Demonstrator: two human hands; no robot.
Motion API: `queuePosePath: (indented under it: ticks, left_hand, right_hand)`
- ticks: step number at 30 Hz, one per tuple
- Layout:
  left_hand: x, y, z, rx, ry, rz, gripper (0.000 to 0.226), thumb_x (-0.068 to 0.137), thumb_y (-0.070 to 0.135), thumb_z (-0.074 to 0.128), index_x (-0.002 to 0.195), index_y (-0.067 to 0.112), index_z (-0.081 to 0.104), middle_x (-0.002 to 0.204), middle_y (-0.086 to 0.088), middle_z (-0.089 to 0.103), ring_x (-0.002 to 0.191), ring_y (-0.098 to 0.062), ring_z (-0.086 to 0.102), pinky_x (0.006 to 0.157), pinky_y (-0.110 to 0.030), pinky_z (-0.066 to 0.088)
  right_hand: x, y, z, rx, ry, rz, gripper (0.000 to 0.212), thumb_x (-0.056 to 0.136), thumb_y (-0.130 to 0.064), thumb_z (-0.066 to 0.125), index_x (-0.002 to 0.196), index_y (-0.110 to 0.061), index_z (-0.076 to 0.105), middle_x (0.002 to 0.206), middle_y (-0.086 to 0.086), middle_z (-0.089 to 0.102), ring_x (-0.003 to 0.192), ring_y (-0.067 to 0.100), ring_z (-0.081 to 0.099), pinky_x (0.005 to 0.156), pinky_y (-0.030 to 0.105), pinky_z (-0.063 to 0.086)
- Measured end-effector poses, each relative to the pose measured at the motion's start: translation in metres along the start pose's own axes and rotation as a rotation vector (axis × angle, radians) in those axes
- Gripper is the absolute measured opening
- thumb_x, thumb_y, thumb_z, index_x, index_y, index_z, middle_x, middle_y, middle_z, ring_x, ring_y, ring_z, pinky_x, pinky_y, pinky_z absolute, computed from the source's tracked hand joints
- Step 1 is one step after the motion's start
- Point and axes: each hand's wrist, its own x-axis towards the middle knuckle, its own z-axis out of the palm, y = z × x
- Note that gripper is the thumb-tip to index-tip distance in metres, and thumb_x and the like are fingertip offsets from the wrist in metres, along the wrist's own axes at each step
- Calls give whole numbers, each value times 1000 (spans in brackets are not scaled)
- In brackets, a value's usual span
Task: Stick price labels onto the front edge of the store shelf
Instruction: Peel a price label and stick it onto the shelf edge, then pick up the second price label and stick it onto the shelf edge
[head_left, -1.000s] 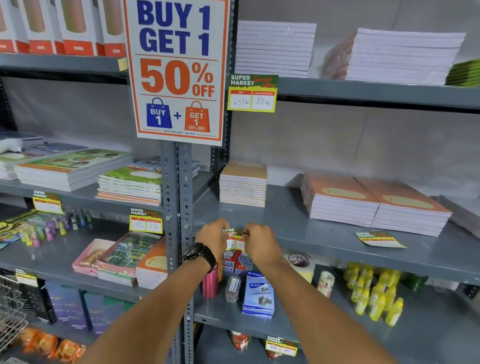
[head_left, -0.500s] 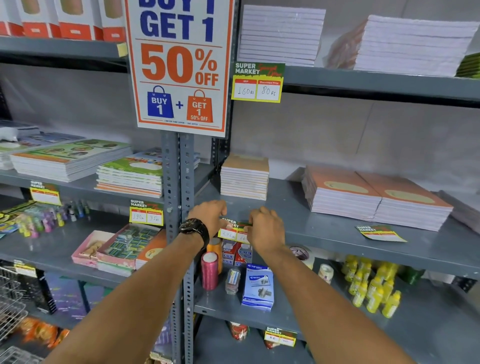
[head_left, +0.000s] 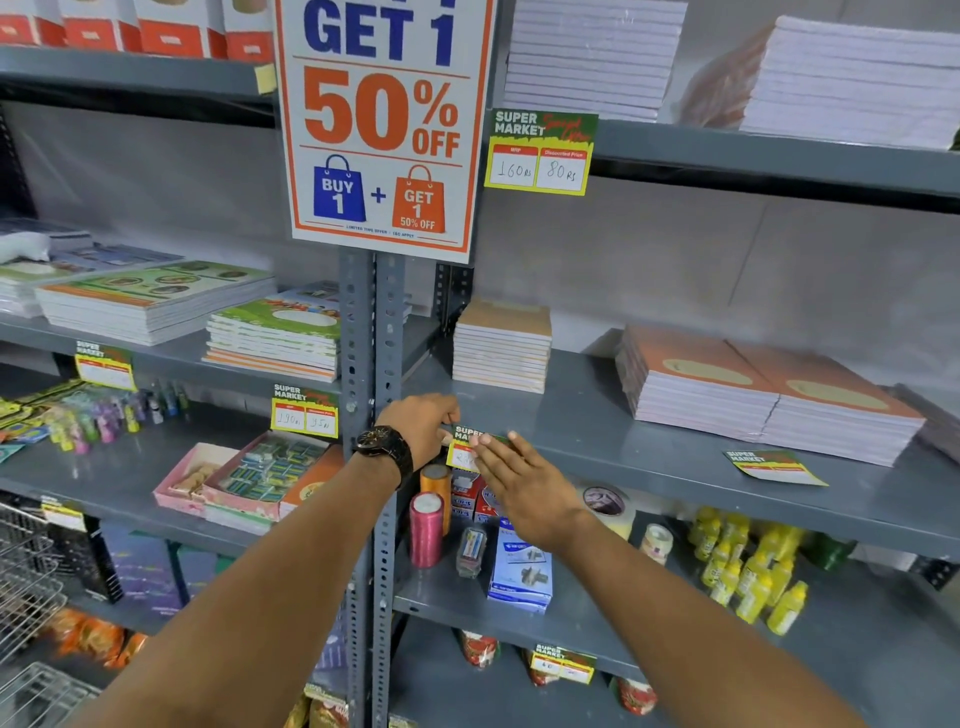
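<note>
A green, red and yellow price label lies against the front edge of the grey middle shelf, just right of the upright post. My left hand, with a black watch on the wrist, pinches the label's left edge. My right hand has its fingers spread flat, the fingertips pressing on the label's right part, which they hide. A second loose label lies flat on top of the same shelf, further right, in front of the orange notebooks.
Labels hang on other shelf edges, one at the upper shelf and one at the left bay. A large offer poster hangs on the post. Notebook stacks sit on the shelf; thread spools, boxes and yellow bottles stand below.
The label went from held between both hands to resting on the shelf edge. My right hand opened from a pinch to flat fingers on it. The view moved closer and slightly down.
</note>
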Motion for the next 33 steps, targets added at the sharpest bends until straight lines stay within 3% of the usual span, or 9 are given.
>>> queuePosePath:
  ticks: [9, 15, 18, 21, 24, 26, 29, 33]
  left_hand:
    - [0, 4, -2, -2, -14, -42, 26, 76, 7, 64, 95, 24, 58, 104, 4, 68, 96, -21, 62, 79, -39, 55]
    - [2, 6, 0, -15, -19, -75, 25, 76, 7, 64, 92, 25, 58, 101, 5, 67, 95, -20, 62, 80, -38, 54]
    - [12, 8, -2, -106, -58, -167, 30, 73, 0, 68, 83, 27, 58, 93, 4, 67, 93, -20, 64, 83, -36, 55]
    - [27, 16, -11, -147, -200, -258, 32, 74, -4, 58, 84, 25, 57, 101, -5, 66, 94, -25, 63, 88, -40, 55]
    - [40, 46, -10, -109, -289, -278, 29, 76, 6, 57, 96, 25, 52, 105, -8, 61, 93, -29, 60, 82, -39, 54]
    - [48, 80, 1, -119, -252, -252, 34, 77, 9, 58, 109, 18, 51, 108, -10, 59, 96, -32, 60, 80, -38, 51]
    - [63, 143, 32, -202, -234, -174, 43, 76, 14, 61, 117, 17, 51, 118, -11, 60, 104, -32, 59, 91, -41, 51]
    - [85, 229, 76, -264, -257, -73, 39, 81, 32, 64, 117, 18, 56, 123, -13, 64, 109, -31, 61, 96, -40, 49]
  right_hand:
    - [-28, 19, 7, 43, -11, -29, 68, 85, -27, -2, 150, -7, -9, 157, 10, -16, 148, 25, -12, 120, 47, -7]
    - [-25, 15, 13, 46, -33, 7, 71, 93, -23, 33, 151, -8, -6, 161, 12, -8, 148, 26, -11, 119, 47, -11]
    - [-31, 24, -8, 410, 119, 20, 63, 93, -24, 41, 152, -13, 19, 161, 9, 17, 149, 22, 11, 120, 40, -2]
    - [-66, 63, -16, 675, 365, 231, 50, 90, -16, 51, 139, -15, 47, 147, 7, 47, 134, 23, 44, 116, 38, 28]
    - [-123, 122, 4, 813, 434, 599, 36, 88, -12, 55, 123, -13, 61, 128, 9, 63, 116, 29, 58, 100, 38, 43]
    - [-159, 162, 24, 898, 390, 824, 29, 86, -6, 57, 114, -12, 66, 121, 10, 67, 109, 31, 62, 96, 34, 44]
    - [-206, 215, 54, 959, 204, 1114, 26, 85, -8, 61, 109, -10, 68, 121, 13, 68, 111, 34, 62, 98, 36, 44]
    - [-242, 248, 83, 951, -18, 1171, 28, 87, -21, 60, 111, -7, 65, 121, 17, 66, 112, 37, 58, 91, 36, 43]
